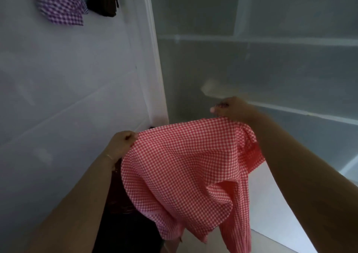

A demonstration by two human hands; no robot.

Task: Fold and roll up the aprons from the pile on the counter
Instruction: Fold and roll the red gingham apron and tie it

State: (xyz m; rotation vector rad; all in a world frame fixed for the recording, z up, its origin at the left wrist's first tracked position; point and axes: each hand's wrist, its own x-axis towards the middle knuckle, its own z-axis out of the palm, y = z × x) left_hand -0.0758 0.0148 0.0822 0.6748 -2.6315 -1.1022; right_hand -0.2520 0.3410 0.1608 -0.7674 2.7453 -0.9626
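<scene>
Red gingham apron [180, 175] hanging between both hands, left hand [124, 142] and right hand [232, 108] pinching its top corners

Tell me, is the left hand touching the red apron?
Touching. The head view shows the left hand pinching the top corner of the red apron.

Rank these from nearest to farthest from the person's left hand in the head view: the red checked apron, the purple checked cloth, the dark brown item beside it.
1. Red checked apron: gripped by the left hand.
2. and 3. Purple checked cloth and dark brown item, both far up the counter: too close to call.
</scene>
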